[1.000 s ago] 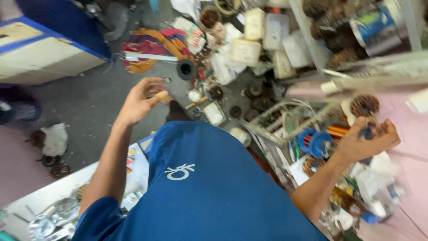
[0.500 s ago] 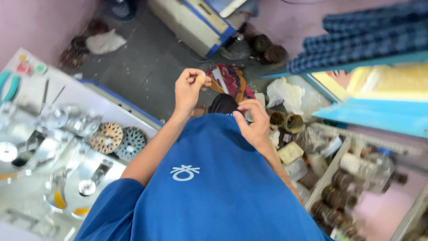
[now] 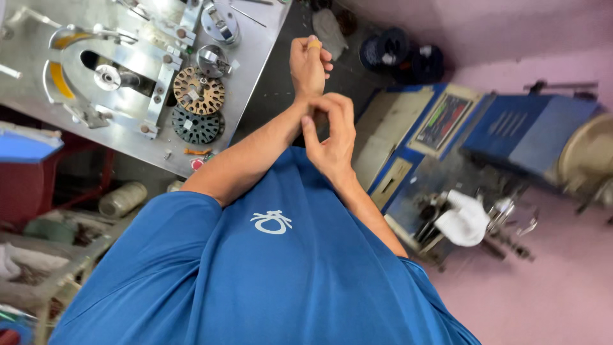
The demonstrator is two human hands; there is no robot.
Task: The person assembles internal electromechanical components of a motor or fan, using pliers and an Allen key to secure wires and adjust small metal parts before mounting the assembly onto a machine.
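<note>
A metal bench (image 3: 255,61) fills the upper left. Near its front edge lie two slotted round discs, touching: a brown disc (image 3: 198,90) and a dark disc (image 3: 196,124) nearer the edge. A large metal fixture (image 3: 112,73) with a yellow curved strip takes up the left part. Two small round metal parts (image 3: 214,59) sit toward the right edge, behind the discs.
</note>
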